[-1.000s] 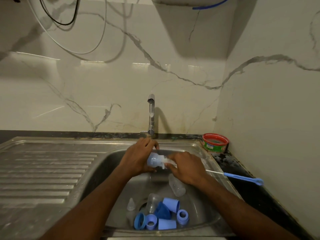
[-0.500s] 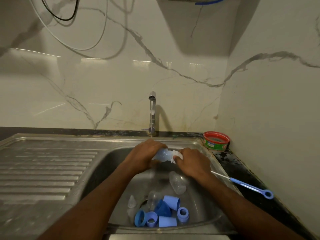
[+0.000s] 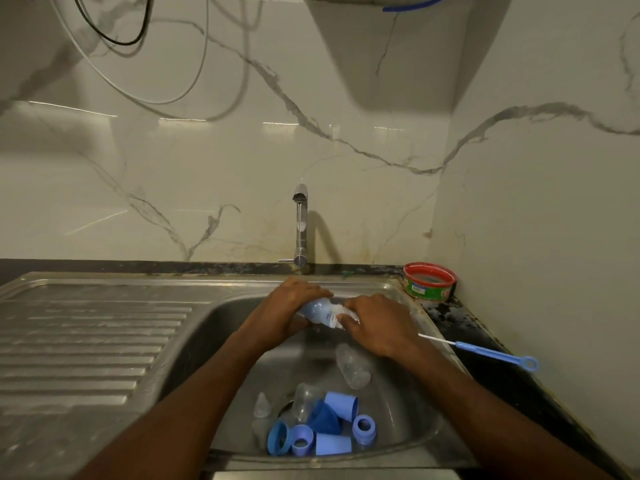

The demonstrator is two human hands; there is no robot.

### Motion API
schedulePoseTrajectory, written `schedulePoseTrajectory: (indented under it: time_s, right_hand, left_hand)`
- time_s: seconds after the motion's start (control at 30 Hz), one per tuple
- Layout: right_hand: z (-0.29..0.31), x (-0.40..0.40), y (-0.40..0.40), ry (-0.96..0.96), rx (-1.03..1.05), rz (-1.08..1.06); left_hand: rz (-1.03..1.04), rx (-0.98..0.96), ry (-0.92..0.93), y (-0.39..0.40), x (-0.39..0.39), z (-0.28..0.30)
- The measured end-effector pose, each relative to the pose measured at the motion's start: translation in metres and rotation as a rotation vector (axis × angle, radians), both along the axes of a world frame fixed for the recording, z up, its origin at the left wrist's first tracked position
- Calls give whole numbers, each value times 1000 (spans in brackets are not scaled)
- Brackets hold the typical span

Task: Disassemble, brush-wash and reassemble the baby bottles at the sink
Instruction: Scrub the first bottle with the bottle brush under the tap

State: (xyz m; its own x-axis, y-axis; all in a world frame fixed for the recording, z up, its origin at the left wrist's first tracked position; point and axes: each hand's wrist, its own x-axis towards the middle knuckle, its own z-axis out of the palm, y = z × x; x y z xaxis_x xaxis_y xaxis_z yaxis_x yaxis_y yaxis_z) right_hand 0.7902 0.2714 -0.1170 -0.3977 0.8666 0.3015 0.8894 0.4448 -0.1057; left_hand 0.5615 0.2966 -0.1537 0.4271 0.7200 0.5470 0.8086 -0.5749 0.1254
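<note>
The baby bottle, wet under the running tap, could slip from the left hand grasping it into the sink while the right hand, clenched around the bottle brush, scrubs.

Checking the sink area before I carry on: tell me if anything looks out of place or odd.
One thing: the blue-handled thin brush lies across the sink's right rim, its handle out over the dark counter, so a nudge could shift it. The loose caps and rings piled by the drain fit a disassembly. Both hands hold a bottle.
</note>
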Motion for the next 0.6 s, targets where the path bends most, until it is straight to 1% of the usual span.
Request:
schedulePoseTrajectory:
  time_s: [0.07, 0.17, 0.2, 0.27, 0.33, 0.37, 0.43, 0.47, 0.53, 0.6]
  right_hand:
    - [2, 5, 0, 1, 0, 23]
    - [7, 13, 4, 15, 21, 71]
    - [6, 12, 4, 10, 29, 77]
    - [1, 6, 3, -13, 39, 71]
    - [-2, 3, 2, -19, 31, 59]
    - [-1, 5, 2, -21, 35, 60]
    - [2, 8, 4, -36, 92, 109]
    - [3, 8, 5, -43, 118, 141]
    - [4, 5, 4, -66, 166, 171]
    - [0, -2, 1, -104, 154, 118]
  left_hand:
    - [-17, -23, -51, -4, -2, 1]
    - [118, 6, -141, -4, -18, -4]
    - [142, 9, -125, -4, -17, -3]
    - [112, -28, -24, -6, -7, 0]
    - [89, 11, 44, -5, 0, 4]
    - [123, 29, 35, -5, 0, 7]
    - [238, 27, -59, -2, -10, 6]
    - [261, 11, -103, -2, -12, 5]
    - [201, -105, -173, -3, -8, -3]
    - [134, -242, -196, -8, 2, -7]
